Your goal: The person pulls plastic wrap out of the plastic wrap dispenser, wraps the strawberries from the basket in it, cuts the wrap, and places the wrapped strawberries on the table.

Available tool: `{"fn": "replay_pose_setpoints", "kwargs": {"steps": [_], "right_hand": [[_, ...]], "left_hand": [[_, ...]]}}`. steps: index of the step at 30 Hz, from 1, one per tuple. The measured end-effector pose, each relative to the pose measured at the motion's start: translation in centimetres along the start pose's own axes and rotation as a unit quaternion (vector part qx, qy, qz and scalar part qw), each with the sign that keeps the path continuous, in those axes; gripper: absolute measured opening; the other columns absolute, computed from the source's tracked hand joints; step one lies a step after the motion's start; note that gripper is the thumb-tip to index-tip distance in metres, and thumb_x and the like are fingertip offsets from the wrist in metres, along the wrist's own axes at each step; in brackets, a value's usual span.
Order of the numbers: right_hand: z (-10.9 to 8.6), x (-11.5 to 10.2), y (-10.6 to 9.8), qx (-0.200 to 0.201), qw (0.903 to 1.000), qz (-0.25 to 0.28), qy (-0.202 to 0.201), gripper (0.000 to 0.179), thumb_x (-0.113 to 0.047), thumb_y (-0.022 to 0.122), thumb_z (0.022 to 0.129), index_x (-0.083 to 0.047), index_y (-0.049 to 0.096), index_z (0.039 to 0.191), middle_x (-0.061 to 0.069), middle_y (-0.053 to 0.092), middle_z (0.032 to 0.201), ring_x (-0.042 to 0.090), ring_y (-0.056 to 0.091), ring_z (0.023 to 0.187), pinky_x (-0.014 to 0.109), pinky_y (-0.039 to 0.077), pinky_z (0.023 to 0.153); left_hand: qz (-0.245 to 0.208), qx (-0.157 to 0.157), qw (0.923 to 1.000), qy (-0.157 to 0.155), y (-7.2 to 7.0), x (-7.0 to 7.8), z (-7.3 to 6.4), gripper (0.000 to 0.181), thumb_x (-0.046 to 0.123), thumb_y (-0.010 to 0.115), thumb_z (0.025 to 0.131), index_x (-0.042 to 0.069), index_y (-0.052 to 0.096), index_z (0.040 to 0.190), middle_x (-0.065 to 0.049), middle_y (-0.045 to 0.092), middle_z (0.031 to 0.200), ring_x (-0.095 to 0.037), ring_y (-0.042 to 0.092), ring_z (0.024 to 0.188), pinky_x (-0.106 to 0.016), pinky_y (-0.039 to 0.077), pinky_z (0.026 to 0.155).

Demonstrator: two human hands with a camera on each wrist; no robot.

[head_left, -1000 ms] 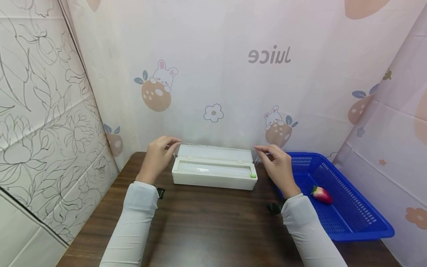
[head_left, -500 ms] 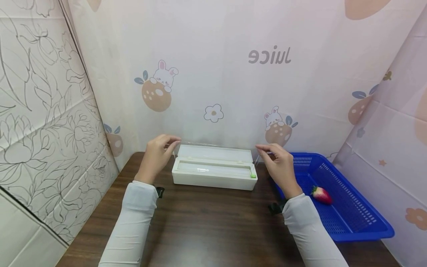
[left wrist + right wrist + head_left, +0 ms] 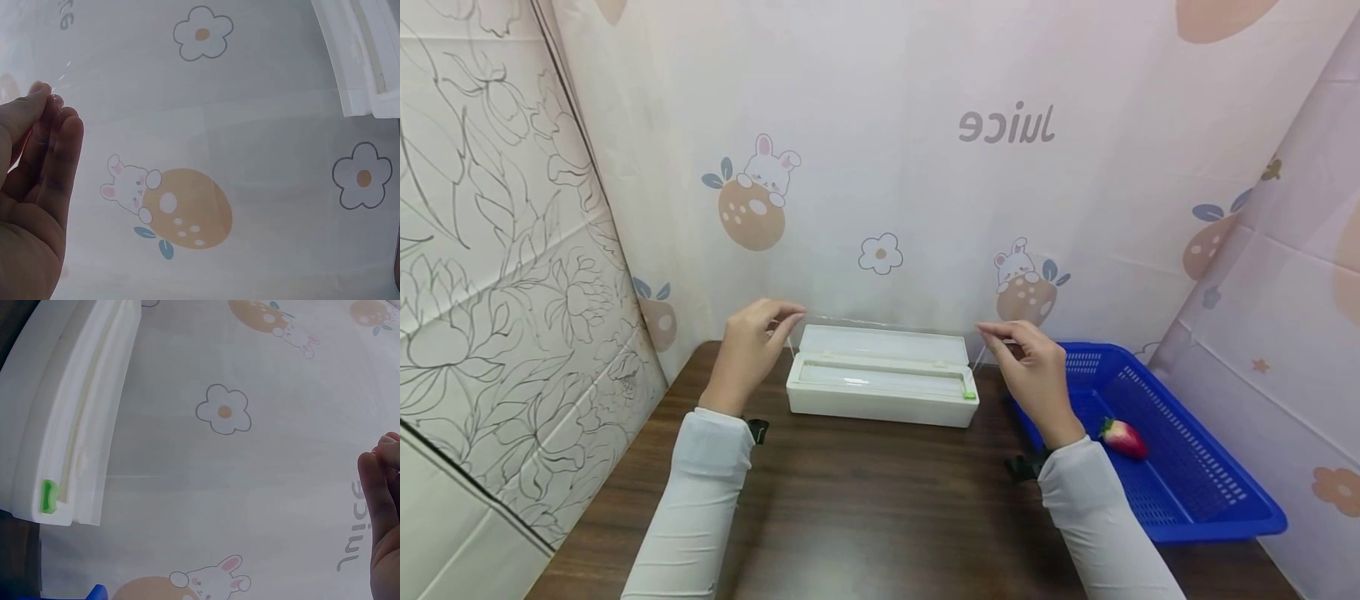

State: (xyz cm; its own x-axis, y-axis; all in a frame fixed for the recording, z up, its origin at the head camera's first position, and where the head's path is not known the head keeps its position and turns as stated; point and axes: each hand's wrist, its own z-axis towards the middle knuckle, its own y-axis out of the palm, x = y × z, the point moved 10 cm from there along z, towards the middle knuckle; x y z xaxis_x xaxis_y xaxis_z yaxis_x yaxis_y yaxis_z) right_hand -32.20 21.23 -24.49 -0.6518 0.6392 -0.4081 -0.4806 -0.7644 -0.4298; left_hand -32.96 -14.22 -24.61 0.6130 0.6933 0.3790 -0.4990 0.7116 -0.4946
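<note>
A white cling film dispenser box (image 3: 882, 398) stands on the table with its lid (image 3: 883, 342) tipped back and a green slider (image 3: 969, 395) at its right end. Clear cling film (image 3: 880, 322) rises from the box, its upper edge stretched between both hands. My left hand (image 3: 750, 350) pinches the left corner of the film between thumb and fingertips; the left wrist view shows wrinkles of film at the fingers (image 3: 65, 134). At the other corner, my right hand (image 3: 1032, 375) pinches the film the same way, seen at the edge of the right wrist view.
To the right, a blue plastic basket (image 3: 1217, 521) holds a red and white strawberry (image 3: 1123, 438). Behind the box hangs a printed curtain (image 3: 880, 167). The dark wooden table (image 3: 880, 508) extends in front of the box, and a patterned wall panel (image 3: 497, 250) is at the left.
Both hands have risen slightly and moved a little apart, drawing the film's upper edge higher above the lid. The box and strawberry stay in place.
</note>
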Motion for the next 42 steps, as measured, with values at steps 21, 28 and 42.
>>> {"fn": "replay_pose_setpoints", "kwargs": {"steps": [21,28,42], "right_hand": [[0.3,-1.3,-1.0,0.004,1.0000,0.000,-0.009,0.018,-0.017,0.066,0.086,-0.019,0.072,0.103,-0.004,0.068,0.095,0.008,0.059,0.083,0.007,0.048,0.074],[0.5,-1.7,-1.3,0.013,0.9996,0.008,-0.021,0.018,-0.015,0.066,0.086,-0.020,0.073,0.102,-0.003,0.068,0.094,0.009,0.060,0.082,0.007,0.048,0.073],[0.6,-2.4,-2.0,0.033,0.9991,0.016,-0.022,0.018,-0.014,0.066,0.086,-0.018,0.073,0.102,-0.001,0.069,0.095,0.010,0.059,0.079,0.008,0.048,0.070]], "left_hand": [[0.007,0.029,0.9992,0.027,-1.4,1.4,0.6,0.015,0.021,0.062,0.090,0.009,0.071,0.095,-0.003,0.066,0.084,-0.008,0.058,0.077,-0.031,0.057,0.068],[0.010,0.032,0.9990,0.031,-1.9,1.9,0.8,0.015,0.020,0.062,0.090,0.009,0.071,0.096,-0.003,0.067,0.084,-0.010,0.059,0.077,-0.033,0.057,0.068],[0.015,0.034,0.9985,0.039,-2.5,2.6,0.9,0.015,0.019,0.063,0.089,0.009,0.070,0.097,-0.004,0.068,0.087,-0.009,0.058,0.080,-0.032,0.056,0.072]]}}
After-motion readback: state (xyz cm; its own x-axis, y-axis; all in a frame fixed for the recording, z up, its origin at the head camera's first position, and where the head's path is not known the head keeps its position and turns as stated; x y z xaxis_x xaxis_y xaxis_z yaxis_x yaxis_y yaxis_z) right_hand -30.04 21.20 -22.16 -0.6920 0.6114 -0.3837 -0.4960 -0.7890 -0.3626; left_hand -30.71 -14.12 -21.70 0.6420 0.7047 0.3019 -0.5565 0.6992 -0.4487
